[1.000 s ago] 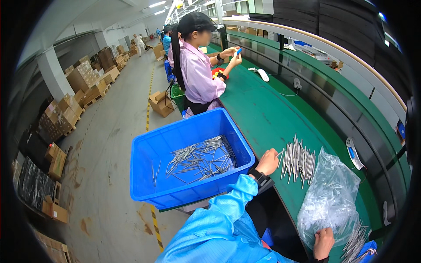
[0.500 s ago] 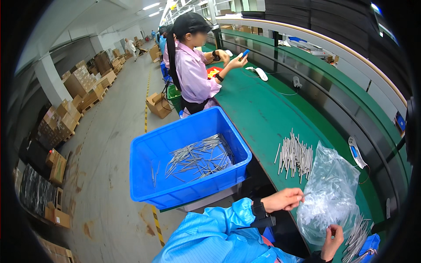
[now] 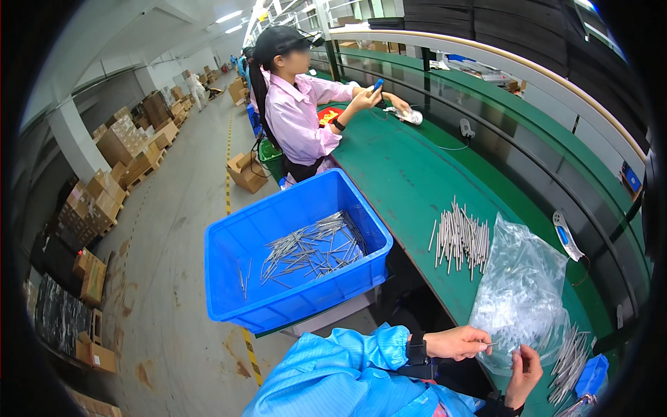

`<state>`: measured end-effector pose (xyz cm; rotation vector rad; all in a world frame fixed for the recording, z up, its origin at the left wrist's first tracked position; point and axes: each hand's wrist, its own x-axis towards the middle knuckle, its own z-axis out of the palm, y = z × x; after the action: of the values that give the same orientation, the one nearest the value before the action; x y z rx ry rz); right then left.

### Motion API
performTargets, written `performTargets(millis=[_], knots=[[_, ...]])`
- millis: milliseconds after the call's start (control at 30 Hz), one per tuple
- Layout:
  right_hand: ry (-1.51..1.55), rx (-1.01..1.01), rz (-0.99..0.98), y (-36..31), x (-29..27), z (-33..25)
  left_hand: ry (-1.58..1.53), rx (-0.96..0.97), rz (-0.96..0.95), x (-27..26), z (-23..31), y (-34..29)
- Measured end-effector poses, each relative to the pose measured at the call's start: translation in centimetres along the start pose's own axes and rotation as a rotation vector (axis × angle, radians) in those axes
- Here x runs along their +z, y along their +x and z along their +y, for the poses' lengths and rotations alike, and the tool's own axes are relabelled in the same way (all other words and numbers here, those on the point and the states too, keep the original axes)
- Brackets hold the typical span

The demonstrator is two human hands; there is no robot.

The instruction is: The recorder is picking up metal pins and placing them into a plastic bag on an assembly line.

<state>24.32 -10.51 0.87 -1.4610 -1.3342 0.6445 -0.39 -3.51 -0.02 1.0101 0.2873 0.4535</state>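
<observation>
At the near edge of the clear plastic bag (image 3: 522,267), the left hand (image 3: 458,342) pinches a thin metal rod (image 3: 492,343); the right hand (image 3: 526,375) has its fingertips drawn in there (on what, I cannot tell). Left of the bag lie a rod pile (image 3: 460,238) and, farther off, a blue bin (image 3: 323,297); right of it, another rod heap (image 3: 571,367).

No words or numbers can be read anywhere in view; any print on the stacked cartons (image 3: 125,142) at the left of the frame, or on the single carton (image 3: 96,354) at the lower left, is too small and blurred to make out; the one plain sign is wordless, a yellow-and-black striped floor line (image 3: 251,353), which runs from the upper middle of the frame down to the lower middle.
</observation>
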Motion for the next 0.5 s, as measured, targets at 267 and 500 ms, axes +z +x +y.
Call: performTargets(millis=[267,500], knots=[[-0.069,-0.218,-0.03,0.9,1.6,-5.0,0.136,-0.086,0.178,0.8,2.2,-1.9],[-0.018,-0.233,-0.158,0.3,0.8,-4.8,0.258,-0.179,0.136,1.5,3.3,-1.5]])
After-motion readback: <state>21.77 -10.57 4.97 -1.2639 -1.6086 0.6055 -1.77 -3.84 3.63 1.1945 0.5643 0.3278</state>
